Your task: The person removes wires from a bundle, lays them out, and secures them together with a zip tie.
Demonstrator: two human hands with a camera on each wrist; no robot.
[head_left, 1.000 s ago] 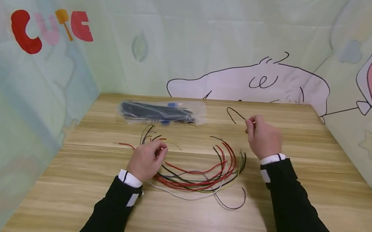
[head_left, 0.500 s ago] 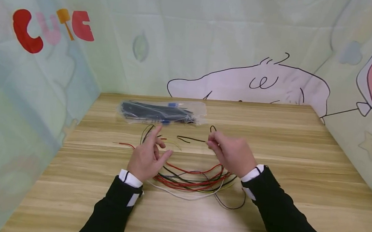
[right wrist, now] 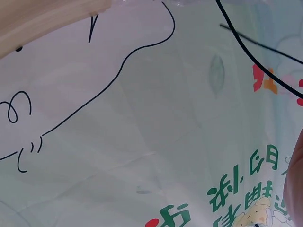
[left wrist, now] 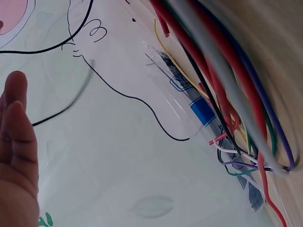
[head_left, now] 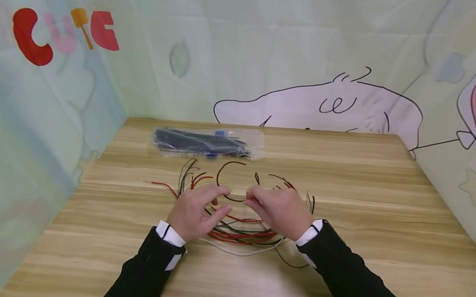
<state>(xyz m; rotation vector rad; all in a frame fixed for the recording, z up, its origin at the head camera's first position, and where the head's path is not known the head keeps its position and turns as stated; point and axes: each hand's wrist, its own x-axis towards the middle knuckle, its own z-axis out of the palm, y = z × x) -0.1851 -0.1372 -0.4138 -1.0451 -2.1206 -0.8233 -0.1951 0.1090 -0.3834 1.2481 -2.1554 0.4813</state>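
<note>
My right hand (head_left: 281, 213) pinches a thin black tie (head_left: 218, 175) between thumb and fingertips. One part of the tie curves leftward in an open arc, and a small loop stands up above the right fingers. Opposite it, my left hand (head_left: 194, 214) has thumb and forefinger parted, fingertips right at the tie's arc. Below both hands lies a bundle of red, black, white and yellow-green wires (head_left: 239, 239), curved like a bowl and partly hidden by them. The left wrist view shows the wires (left wrist: 258, 109) close up, with the left fingers (left wrist: 21, 137) apart from them.
A clear plastic bag (head_left: 257, 145) of black strips with blue marks lies at the back left of the wooden table (head_left: 374, 177). Loose wire ends (head_left: 160, 184) stick out at the bundle's left. A printed cloth backdrop (head_left: 247, 62) stands behind.
My right hand has come left and toward me with the black tie, now beside the left hand. The left thumb and fingers have parted from their earlier closed pose and turned toward the tie.
</note>
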